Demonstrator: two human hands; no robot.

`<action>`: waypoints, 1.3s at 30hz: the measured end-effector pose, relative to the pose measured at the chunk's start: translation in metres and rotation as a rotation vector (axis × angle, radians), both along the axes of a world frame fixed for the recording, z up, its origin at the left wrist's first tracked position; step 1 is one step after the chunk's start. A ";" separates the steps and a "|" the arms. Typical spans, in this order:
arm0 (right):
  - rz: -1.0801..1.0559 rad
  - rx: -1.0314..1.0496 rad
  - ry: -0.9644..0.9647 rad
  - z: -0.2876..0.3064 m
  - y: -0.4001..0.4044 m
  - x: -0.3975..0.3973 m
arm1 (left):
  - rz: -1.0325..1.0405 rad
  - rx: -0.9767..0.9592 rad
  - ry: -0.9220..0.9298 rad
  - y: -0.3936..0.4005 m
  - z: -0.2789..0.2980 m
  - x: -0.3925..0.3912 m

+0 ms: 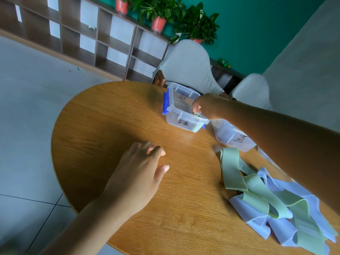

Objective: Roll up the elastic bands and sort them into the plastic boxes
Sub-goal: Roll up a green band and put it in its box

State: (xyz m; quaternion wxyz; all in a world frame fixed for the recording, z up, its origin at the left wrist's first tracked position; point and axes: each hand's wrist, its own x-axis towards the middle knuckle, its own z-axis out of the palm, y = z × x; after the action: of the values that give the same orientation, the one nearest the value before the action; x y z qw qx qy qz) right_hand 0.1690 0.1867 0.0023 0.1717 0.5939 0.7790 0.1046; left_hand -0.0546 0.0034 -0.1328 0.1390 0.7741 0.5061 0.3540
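The round wooden table [114, 129] fills the middle of the frame, and at its lower right lies a loose heap of flat elastic bands [272, 203], pale green and lilac, overlapping and folded over one another, one green strip printed with a weight marking. Toward the upper middle of the table stands a clear plastic box with blue side clips [181, 109], lid off, with handwritten labels on its walls; just right of it a second clear plastic box [232, 136] shows, partly hidden under the forearm. The left hand [136, 179] rests on the bare wood at lower centre, fingers relaxed and holding nothing. The right hand [207, 107] reaches over the near right corner of the clipped box, its fingers closed on a small rolled green band [198, 115], wound tight so the coil's end shows as a spiral, poised at the rim. The step in hand looks like dropping this roll in; to do it well, lower it below the rim before letting go so the coil does not spring open, and check that the label matches its colour
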 end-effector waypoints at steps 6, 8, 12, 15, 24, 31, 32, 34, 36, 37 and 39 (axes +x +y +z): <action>-0.001 0.008 0.001 -0.001 0.000 0.001 | 0.003 0.006 0.001 0.001 -0.001 0.000; -0.003 0.005 0.007 -0.001 -0.001 0.001 | 0.004 0.007 0.002 0.001 -0.001 0.000; -0.027 0.012 0.031 -0.002 -0.002 0.003 | -0.002 0.010 -0.004 0.001 -0.001 0.000; -0.033 0.004 0.032 -0.002 -0.002 0.002 | -0.003 0.011 -0.003 0.000 -0.001 0.000; -0.039 0.043 0.082 -0.003 -0.009 0.007 | 0.001 0.020 -0.009 0.001 -0.004 0.001; 0.004 0.176 0.120 -0.007 -0.037 0.019 | 0.012 0.033 0.008 0.002 -0.005 0.003; 0.009 0.191 0.123 -0.006 -0.045 0.020 | 0.013 0.032 0.011 0.002 -0.005 0.003; 0.004 0.209 0.156 -0.006 -0.062 0.021 | 0.013 0.030 0.016 0.000 -0.004 0.002; -0.012 0.225 0.224 -0.008 -0.077 0.026 | 0.010 0.029 0.018 -0.003 -0.003 0.002; 0.005 0.229 0.249 -0.009 -0.084 0.029 | 0.008 0.028 0.024 -0.004 -0.003 0.002; 0.059 0.224 0.239 -0.014 -0.097 0.036 | 0.007 0.026 0.039 -0.007 -0.002 0.002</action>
State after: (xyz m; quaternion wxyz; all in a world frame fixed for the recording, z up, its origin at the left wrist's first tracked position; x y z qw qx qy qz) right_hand 0.2051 0.0893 -0.0120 0.0074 0.5943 0.7945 0.1245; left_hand -0.0524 -0.0033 -0.1351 0.1175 0.7810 0.5067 0.3458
